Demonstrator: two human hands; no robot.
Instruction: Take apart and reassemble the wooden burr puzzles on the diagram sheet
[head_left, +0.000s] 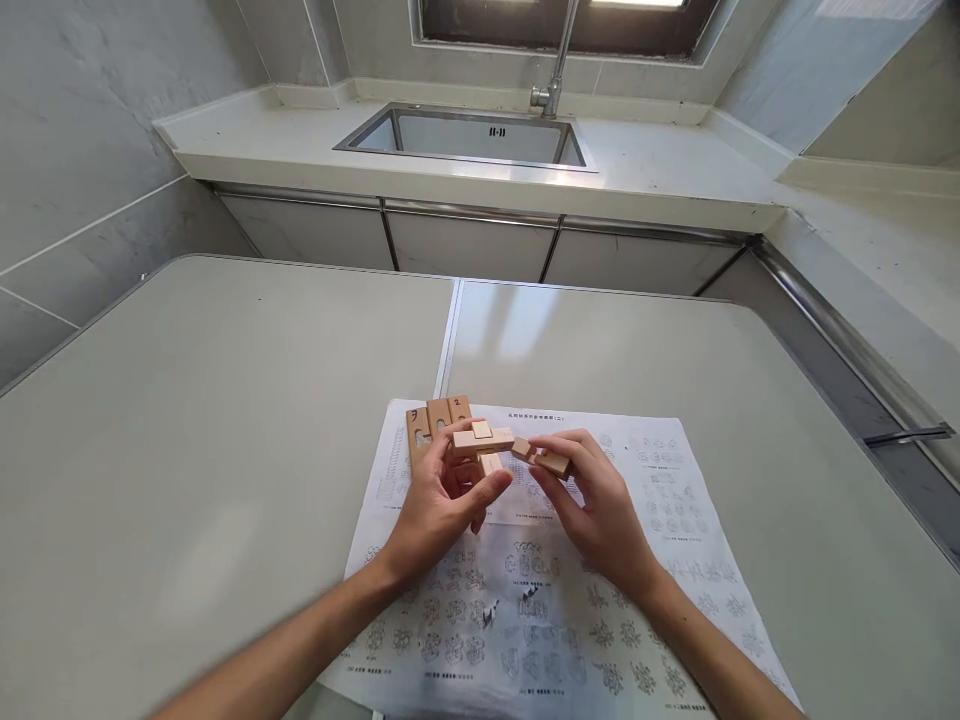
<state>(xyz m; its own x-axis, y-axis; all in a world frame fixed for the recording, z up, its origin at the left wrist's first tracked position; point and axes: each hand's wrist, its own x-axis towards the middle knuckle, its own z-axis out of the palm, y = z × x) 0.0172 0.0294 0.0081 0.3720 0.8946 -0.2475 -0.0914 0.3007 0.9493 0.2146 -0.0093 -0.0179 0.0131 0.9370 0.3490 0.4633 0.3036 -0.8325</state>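
My left hand (450, 490) grips a small group of joined light wooden pieces (481, 440), with one bar lying sideways and another end sticking out below it. Close by on the right, my right hand (585, 480) pinches a notched wooden piece (553, 463) between thumb and fingers. The left end of that piece is right beside the joined pieces; whether they touch is unclear. Behind my left hand, several flat wooden pieces (439, 412) marked with numbers lie side by side on a printed sheet (675, 580).
The sheet, covered in small line diagrams and with a torn spot near its middle, lies on a pale table (187, 450) with a centre seam. Beyond the table's far edge are a counter (637, 180), a steel sink (480, 140) and a faucet (551, 95).
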